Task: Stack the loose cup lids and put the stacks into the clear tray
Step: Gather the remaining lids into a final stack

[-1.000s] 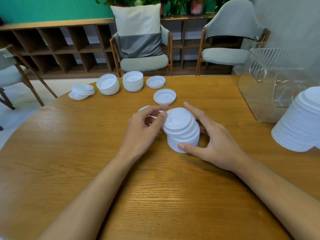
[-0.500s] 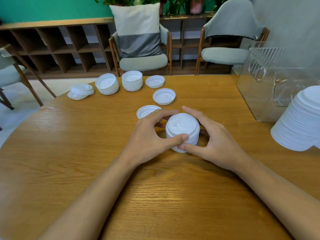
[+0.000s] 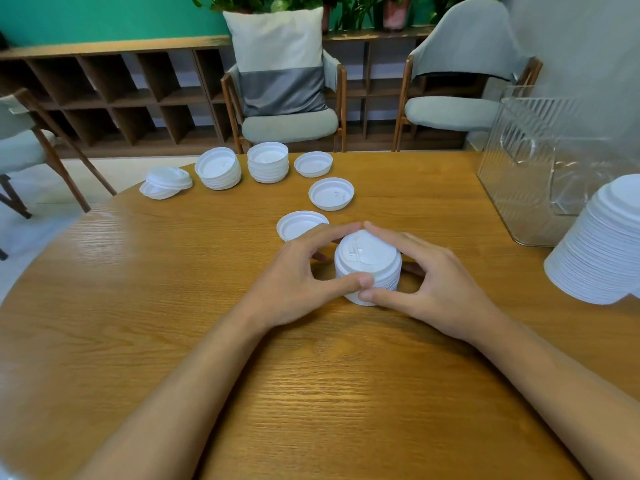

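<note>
A short stack of white cup lids (image 3: 367, 261) stands upright at the middle of the round wooden table (image 3: 138, 306). My left hand (image 3: 304, 271) and my right hand (image 3: 429, 278) ring it from both sides, thumbs meeting at its near side and fingertips at its far rim. Single lids lie upside down just behind (image 3: 296, 226), further back (image 3: 331, 194) and at the far middle (image 3: 313, 163). Two upturned stacks (image 3: 218, 168) (image 3: 267, 162) and a loose pile (image 3: 166, 182) sit at the far left. The clear tray (image 3: 540, 174) stands at the right.
A tall leaning stack of white lids (image 3: 602, 244) fills the right edge, in front of the tray. Two chairs (image 3: 287, 109) (image 3: 464, 91) stand beyond the table's far edge, with a third chair (image 3: 24, 143) at the left and low wooden shelving behind.
The lid stack leaned to the right a second ago; both hands have closed round it and it now stands straight. My left thumb moved to the stack's near side.
</note>
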`<state>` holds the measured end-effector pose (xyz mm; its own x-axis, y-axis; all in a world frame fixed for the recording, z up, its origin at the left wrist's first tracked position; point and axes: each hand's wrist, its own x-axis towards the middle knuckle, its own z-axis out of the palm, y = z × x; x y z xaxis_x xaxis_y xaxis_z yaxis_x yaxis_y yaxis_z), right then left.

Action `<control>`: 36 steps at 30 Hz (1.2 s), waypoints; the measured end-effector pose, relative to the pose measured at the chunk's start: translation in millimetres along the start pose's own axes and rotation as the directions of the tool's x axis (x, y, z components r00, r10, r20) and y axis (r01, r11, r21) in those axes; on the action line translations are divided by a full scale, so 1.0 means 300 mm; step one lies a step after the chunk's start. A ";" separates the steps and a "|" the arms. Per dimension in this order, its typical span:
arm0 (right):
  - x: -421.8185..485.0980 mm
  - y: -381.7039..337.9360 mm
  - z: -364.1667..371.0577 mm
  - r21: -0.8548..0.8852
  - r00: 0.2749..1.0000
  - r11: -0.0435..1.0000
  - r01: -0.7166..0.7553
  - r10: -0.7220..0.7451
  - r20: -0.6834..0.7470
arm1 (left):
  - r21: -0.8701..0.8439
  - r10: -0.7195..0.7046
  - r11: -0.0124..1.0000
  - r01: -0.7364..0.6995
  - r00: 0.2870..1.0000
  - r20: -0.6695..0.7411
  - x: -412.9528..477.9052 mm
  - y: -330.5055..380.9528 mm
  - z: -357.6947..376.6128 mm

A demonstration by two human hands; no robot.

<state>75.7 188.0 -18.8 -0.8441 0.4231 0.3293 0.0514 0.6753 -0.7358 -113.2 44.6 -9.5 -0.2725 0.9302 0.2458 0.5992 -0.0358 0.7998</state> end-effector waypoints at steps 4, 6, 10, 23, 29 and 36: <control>0.001 0.000 0.004 -0.037 1.000 0.999 -0.005 0.004 -0.020 | 0.098 0.035 0.995 -0.014 0.976 -0.214 -0.002 -0.029 -0.054; 0.000 0.000 0.001 -0.042 1.000 0.999 -0.014 0.014 -0.019 | 0.267 0.052 0.963 0.043 0.939 -0.339 0.005 -0.064 -0.085; -0.001 -0.002 -0.003 -0.048 1.000 0.999 -0.024 0.023 -0.015 | 0.441 -0.080 0.874 0.203 0.956 -0.281 0.015 -0.123 -0.114; -0.003 -0.006 0.002 -0.026 0.999 0.999 -0.023 0.022 -0.025 | 0.337 0.078 0.940 0.050 0.931 -0.356 0.014 -0.067 -0.083; -0.001 -0.009 0.006 -0.033 0.999 0.999 -0.015 0.013 -0.032 | -0.144 -0.049 0.990 -0.013 0.907 -0.419 0.010 0.016 -0.057; 0.003 -0.016 0.005 0.013 0.999 0.999 -0.035 0.036 -0.015 | -0.402 -0.162 0.915 0.021 0.933 -0.320 0.008 0.050 -0.044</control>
<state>74.1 184.2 -15.7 -0.8335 0.4561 0.3118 0.0745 0.6520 -0.7545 -114.8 41.3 10.2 -0.5925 0.7573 0.2748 0.2396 -0.1600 0.9576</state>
